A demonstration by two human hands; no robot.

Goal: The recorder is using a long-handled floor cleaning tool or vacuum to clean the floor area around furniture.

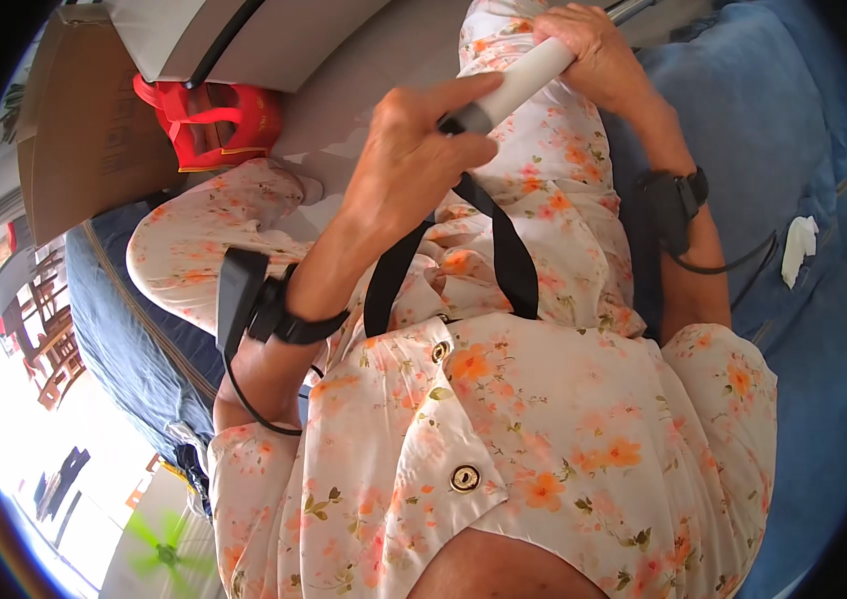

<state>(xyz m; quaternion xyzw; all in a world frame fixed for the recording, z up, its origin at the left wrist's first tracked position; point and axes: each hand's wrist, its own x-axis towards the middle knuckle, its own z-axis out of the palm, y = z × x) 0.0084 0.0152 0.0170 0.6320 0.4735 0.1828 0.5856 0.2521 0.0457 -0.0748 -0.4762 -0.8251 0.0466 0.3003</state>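
A white tube [532, 81] with a grey and black end slants over my right thigh. My right hand [594, 56] wraps around its upper part, and a metal rod [629, 9] continues past that hand toward the top edge. At the tube's lower, grey end is my left hand [412, 153], index finger and thumb on either side of it; its other fingers are hidden. A black strap [510, 258] loops below my left hand across my lap; its upper attachment is hidden. Each wrist carries a strapped black device [674, 202] with a cable.
I sit on a blue cloth-covered seat [738, 97], with a white scrap [799, 251] to my right. A red bag [225, 123] and a cardboard box [86, 127] stand at the upper left. A green-bladed fan [165, 554] is at the lower left, below wooden chairs [53, 337].
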